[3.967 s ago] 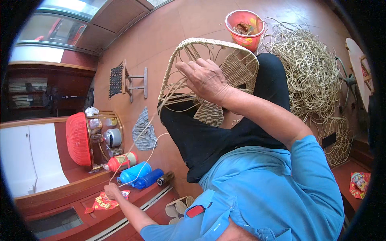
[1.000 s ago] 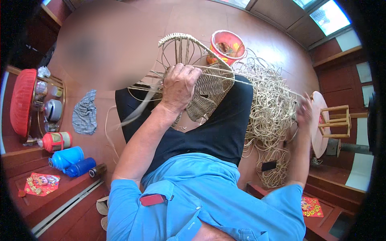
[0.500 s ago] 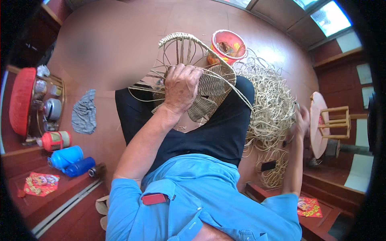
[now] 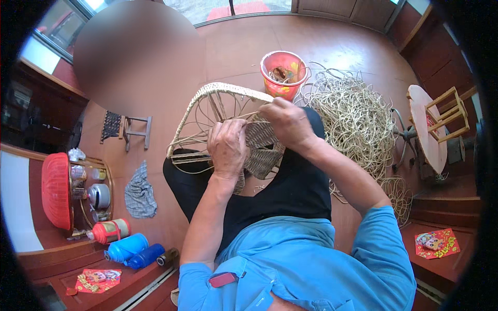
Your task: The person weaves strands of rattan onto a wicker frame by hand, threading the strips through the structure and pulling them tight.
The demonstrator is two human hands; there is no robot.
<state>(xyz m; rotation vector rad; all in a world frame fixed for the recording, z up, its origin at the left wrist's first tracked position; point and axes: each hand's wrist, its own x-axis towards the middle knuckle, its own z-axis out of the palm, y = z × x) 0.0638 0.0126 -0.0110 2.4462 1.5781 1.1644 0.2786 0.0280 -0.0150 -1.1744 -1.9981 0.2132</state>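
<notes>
A partly woven wicker piece rests across my knees. Its pale braided rim arcs over bare spokes, with tightly woven grey-brown panels below. My left hand is closed over strands at its middle, the fingers curled in and partly hidden. At the right end of the rim, my right hand is closed with thumb and fingers pressed together on a pale cane strand. What lies inside the fingers is mostly covered.
A large tangled heap of pale cane lies right of my knee, beside a red bucket. Farther right is a round wooden table. To the left are a grey cloth, a small stool, flasks and a red cover.
My right hand has come from far right, beyond the cane heap, to the wicker piece's rim. My left hand stays on the piece, which has turned somewhat. The whole view has shifted.
</notes>
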